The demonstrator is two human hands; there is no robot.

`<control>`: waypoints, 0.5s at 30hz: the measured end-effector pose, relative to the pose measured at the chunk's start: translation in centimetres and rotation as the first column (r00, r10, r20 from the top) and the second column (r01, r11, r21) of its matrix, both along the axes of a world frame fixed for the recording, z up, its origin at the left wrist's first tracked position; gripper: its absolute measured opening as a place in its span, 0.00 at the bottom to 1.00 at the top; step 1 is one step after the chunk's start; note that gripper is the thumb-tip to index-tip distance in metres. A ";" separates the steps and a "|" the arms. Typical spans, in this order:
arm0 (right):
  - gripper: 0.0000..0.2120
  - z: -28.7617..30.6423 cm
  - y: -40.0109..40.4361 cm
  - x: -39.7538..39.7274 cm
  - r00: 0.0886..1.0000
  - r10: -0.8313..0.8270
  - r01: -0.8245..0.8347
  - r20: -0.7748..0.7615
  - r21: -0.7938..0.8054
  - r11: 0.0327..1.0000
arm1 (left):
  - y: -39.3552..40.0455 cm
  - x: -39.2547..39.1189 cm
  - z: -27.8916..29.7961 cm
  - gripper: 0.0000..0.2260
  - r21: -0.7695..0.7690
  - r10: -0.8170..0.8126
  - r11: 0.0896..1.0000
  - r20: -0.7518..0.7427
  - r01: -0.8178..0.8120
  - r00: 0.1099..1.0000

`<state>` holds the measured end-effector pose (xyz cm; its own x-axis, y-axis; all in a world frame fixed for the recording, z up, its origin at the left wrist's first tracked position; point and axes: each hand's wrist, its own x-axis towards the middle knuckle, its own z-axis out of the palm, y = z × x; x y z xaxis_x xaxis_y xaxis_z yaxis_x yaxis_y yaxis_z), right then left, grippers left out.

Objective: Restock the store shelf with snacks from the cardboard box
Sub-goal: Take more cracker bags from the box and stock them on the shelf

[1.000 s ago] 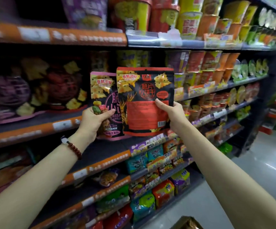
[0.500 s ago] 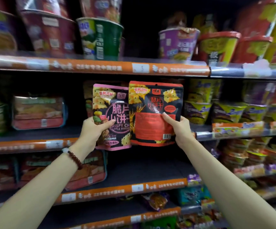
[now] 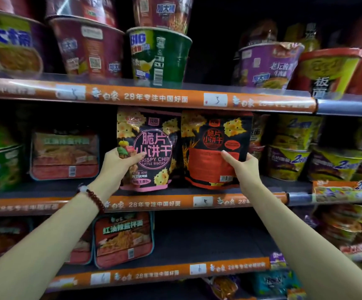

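Observation:
Two black biscuit pouches stand upright side by side on the middle shelf point(image 3: 260, 188). My left hand point(image 3: 116, 168) grips the pink-trimmed pouch point(image 3: 152, 148) at its lower left corner. My right hand point(image 3: 241, 167) grips the red-trimmed pouch point(image 3: 214, 148) at its lower right corner. Both pouch bottoms sit at the dark shelf surface, just behind the orange price strip point(image 3: 154, 204). The cardboard box is out of view.
Flat noodle trays point(image 3: 64, 154) lie left of the pouches, yellow-purple noodle cups point(image 3: 290, 156) stand to the right. Large noodle bowls point(image 3: 158, 55) fill the shelf above. Another noodle tray point(image 3: 123, 239) sits on the shelf below, beside a dark bare stretch point(image 3: 208, 241).
The view has swung left and closer to the shelf. Both hands have pushed the two pouches further in and down, so they now stand under the upper shelf edge.

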<state>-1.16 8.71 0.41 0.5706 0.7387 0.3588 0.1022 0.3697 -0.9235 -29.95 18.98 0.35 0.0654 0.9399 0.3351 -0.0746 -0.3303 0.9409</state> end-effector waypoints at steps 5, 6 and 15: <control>0.11 -2.3 0.4 2.2 0.984 0.125 -0.108 0.126 -0.136 0.985 | 0.6 -0.3 -1.8 0.13 -0.064 -0.172 0.984 -0.078 0.167 0.982; 0.13 -2.3 0.4 2.5 0.973 0.164 -0.135 0.164 -0.175 0.975 | 0.6 -0.4 -1.8 0.18 -0.072 -0.225 0.974 -0.141 0.216 0.964; 0.19 -2.1 1.7 3.3 0.952 0.226 -0.180 0.209 -0.217 0.959 | 2.8 -0.5 -1.7 0.29 -0.014 -0.226 0.970 -0.405 0.241 0.886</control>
